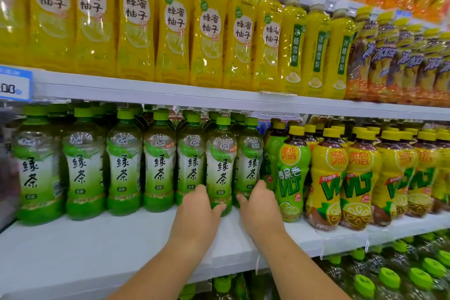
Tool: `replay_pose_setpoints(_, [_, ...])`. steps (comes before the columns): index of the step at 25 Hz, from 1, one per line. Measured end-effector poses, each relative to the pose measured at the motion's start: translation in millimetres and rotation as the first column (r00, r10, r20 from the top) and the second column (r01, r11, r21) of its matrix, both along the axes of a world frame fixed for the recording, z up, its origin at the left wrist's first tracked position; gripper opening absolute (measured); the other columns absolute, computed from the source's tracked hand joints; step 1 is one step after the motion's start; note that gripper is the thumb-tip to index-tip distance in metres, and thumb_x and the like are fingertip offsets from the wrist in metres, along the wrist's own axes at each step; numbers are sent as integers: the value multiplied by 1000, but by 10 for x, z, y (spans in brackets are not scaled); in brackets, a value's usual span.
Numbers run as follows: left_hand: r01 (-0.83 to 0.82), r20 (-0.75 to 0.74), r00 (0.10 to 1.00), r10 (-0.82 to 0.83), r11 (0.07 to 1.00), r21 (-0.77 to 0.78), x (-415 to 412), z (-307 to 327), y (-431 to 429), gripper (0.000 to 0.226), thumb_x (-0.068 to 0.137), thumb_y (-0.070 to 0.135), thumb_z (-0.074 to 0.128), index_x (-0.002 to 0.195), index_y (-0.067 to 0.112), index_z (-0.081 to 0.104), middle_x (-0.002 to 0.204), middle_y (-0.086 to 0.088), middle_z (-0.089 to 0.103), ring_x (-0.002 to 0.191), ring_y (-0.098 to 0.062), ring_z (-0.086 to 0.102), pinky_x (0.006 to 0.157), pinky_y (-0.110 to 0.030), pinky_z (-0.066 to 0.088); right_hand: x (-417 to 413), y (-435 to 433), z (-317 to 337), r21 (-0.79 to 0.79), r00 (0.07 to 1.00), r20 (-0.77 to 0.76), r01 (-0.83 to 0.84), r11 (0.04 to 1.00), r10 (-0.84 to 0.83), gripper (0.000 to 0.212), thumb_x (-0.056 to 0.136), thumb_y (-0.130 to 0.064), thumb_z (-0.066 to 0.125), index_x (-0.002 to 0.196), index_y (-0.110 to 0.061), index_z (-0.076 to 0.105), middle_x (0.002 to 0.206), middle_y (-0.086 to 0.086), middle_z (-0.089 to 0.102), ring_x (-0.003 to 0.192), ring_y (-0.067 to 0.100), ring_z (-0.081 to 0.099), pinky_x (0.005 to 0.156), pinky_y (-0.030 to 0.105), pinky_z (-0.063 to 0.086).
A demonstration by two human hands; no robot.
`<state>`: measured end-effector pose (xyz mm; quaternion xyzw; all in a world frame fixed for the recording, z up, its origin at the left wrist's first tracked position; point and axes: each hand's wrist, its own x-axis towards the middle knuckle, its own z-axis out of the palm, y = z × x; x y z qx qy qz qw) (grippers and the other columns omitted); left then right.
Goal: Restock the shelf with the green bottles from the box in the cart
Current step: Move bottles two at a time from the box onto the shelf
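A row of green tea bottles (pixel 124 165) with green caps stands upright on the white middle shelf (pixel 97 246), with more behind them. My left hand (pixel 197 209) wraps the base of the second green bottle from the right (pixel 221 153), which stands slightly in front of its neighbours. My right hand (pixel 259 202) holds the base of the rightmost green bottle (pixel 250 153), thumb on its left side and fingers on its right. Both bottles rest upright on the shelf. The cart and the box are out of view.
Yellow and green lemon tea bottles (pixel 323 178) stand directly to the right of the green row. Yellow honey-pomelo bottles (pixel 136 22) fill the shelf above. More green-capped bottles (pixel 389 277) sit on the shelf below. A bare strip of shelf runs in front of the green row.
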<state>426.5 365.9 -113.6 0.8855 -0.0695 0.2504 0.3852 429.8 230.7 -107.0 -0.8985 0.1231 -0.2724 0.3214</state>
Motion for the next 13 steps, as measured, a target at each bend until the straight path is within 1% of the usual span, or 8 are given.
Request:
replay_pose_setpoints(3, [-18, -17, 1000, 18, 1000, -19, 45, 5, -52, 31, 88, 34, 74, 84, 16, 48, 76, 2, 57, 70, -16, 56, 59, -31, 40, 29, -8, 5, 6, 1000, -2, 26, 1000, -26, 32, 93, -30, 67, 110, -9, 50, 109, 12, 65, 101, 32, 65, 75, 36, 50])
replay_pose_setpoints(7, [-64, -22, 998, 63, 998, -3, 114, 25, -142, 31, 90, 34, 72, 85, 17, 46, 72, 5, 51, 69, -19, 53, 59, -30, 39, 85, -9, 2, 43, 999, -16, 31, 999, -30, 30, 93, -30, 68, 104, -6, 54, 106, 13, 69, 97, 32, 68, 74, 36, 53])
replay_pose_setpoints(10, [-91, -11, 996, 91, 996, -2, 165, 11, -179, 33, 89, 35, 72, 85, 18, 44, 70, 7, 49, 69, -20, 53, 58, -31, 39, 136, -16, -10, -3, 999, -41, 30, 1000, -30, 31, 96, -32, 64, 108, -5, 54, 108, 14, 69, 100, 31, 68, 76, 36, 53])
replay_pose_setpoints(13, [-106, 16, 994, 106, 994, -9, 194, -8, -203, 33, 89, 36, 72, 86, 19, 44, 70, 7, 50, 69, -21, 54, 58, -31, 40, 170, -22, -14, -49, 998, -45, 36, 998, -38, 34, 98, -34, 59, 116, -5, 53, 115, 13, 64, 104, 30, 65, 79, 36, 50])
